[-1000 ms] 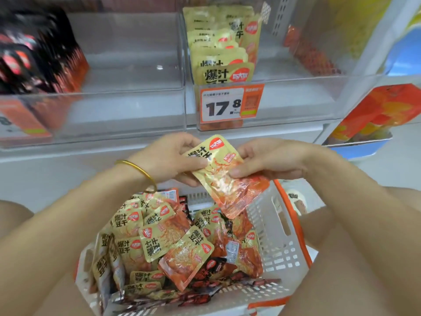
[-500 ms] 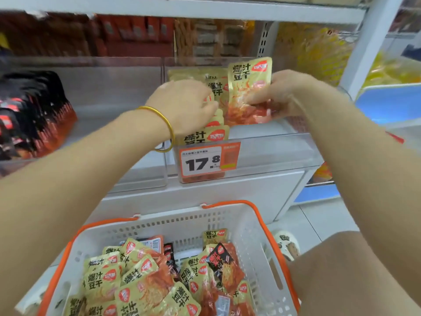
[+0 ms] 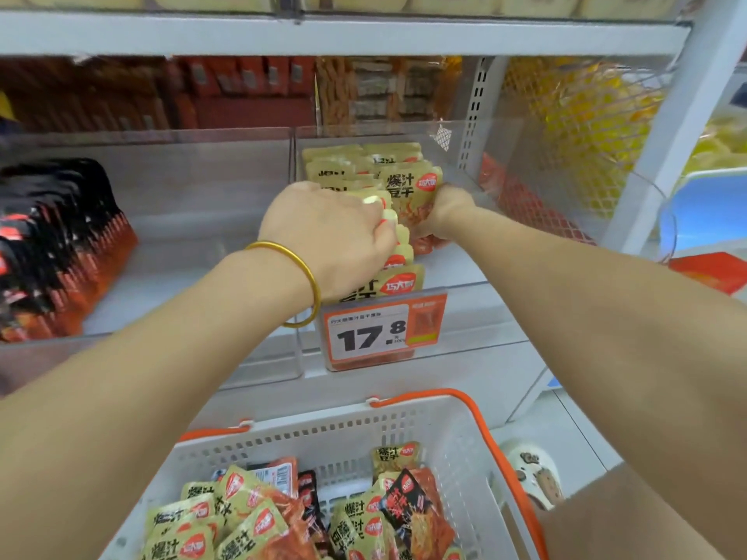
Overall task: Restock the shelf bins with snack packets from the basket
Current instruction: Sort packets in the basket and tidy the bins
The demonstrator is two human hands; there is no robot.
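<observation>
1. Packet [image 3: 414,196] stood upright in the clear bin [image 3: 477,276], long axis vertical, at the right of the packet row [image 3: 398,252].
2. My right hand [image 3: 446,210] pinched its right edge; it was the nearer hand.
3. My left hand [image 3: 329,236] curled over the row's tops, apparently holding a gap.
4. Basket [image 3: 465,450] with more packets sat below.

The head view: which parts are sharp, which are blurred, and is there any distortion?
Head view: the price tag and the yellow packet in the right hand read sharply; the black packets at left and the upper-shelf goods are smeared; the wide lens bends the shelf rail and swells both forearms; lighting is even, without hard shadows.
</observation>
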